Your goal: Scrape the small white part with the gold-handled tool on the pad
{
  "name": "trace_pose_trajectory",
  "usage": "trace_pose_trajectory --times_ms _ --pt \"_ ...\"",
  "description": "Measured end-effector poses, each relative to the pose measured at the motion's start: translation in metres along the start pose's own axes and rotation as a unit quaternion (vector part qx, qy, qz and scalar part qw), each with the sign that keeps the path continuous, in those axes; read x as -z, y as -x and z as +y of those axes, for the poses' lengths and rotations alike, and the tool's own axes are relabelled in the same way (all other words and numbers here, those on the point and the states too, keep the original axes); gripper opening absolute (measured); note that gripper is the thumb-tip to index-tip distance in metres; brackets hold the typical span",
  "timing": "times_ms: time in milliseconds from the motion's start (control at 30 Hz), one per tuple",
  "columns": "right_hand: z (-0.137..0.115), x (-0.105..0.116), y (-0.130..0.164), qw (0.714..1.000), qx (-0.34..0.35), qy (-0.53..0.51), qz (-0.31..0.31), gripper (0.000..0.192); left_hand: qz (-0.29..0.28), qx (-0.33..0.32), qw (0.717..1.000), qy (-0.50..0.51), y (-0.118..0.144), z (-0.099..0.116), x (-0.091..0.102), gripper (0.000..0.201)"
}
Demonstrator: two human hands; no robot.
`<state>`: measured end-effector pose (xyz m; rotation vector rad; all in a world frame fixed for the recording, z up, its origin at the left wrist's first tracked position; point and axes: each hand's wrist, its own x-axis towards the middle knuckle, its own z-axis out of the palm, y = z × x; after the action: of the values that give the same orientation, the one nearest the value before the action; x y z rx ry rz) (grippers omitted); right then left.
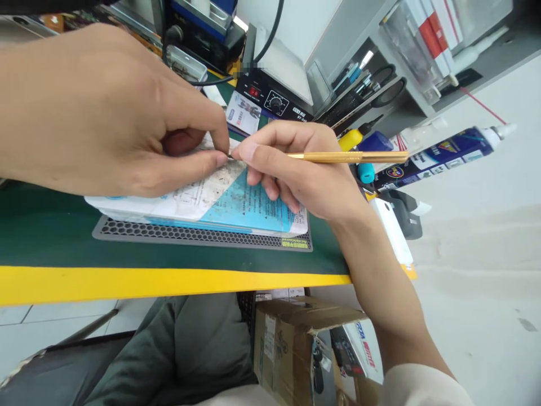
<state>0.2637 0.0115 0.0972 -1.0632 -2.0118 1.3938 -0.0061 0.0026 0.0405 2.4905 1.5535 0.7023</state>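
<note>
My right hand (291, 169) grips a thin gold-coloured tool (350, 157) like a pen, its tip pointing left toward my left hand. My left hand (105, 113) pinches something very small between thumb and forefinger, right at the tool's tip; what it is I cannot make out. Both hands rest over a blue and white printed sheet (236, 206) that lies on a grey honeycomb-patterned mat (190, 234) on the green work surface (46, 225).
A black power unit (274, 101) with a red switch and a dial stands behind the hands. A blue tube (439, 155) lies to the right, near scissors (382, 84) in a rack. The table has a yellow front edge (127, 282). A cardboard box (304, 344) sits below.
</note>
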Motion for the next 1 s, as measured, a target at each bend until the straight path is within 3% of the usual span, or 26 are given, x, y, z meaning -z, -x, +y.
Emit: trace_pose_trajectory --times_ms 100,233,400,700,1000 --pt "0.0 0.0 0.0 1.0 0.0 0.015 0.0 0.013 0.022 -0.071 0.993 -0.09 0.0 0.0 -0.001 0.105" --pt "0.002 0.001 -0.002 0.999 -0.016 0.027 -0.007 0.016 0.039 -0.089 0.99 -0.105 0.0 0.003 -0.004 0.1" --pt "0.003 0.001 -0.002 1.0 -0.012 -0.004 -0.015 0.017 0.01 -0.085 0.992 -0.092 0.002 0.009 -0.003 0.104" --pt "0.004 0.001 -0.006 0.998 -0.033 -0.027 -0.041 0.025 0.017 -0.149 0.985 0.089 0.003 0.015 0.007 0.036" --pt "-0.003 -0.001 -0.006 0.996 -0.077 -0.004 -0.036 0.008 0.056 -0.163 0.983 0.059 0.006 0.014 -0.005 0.036"
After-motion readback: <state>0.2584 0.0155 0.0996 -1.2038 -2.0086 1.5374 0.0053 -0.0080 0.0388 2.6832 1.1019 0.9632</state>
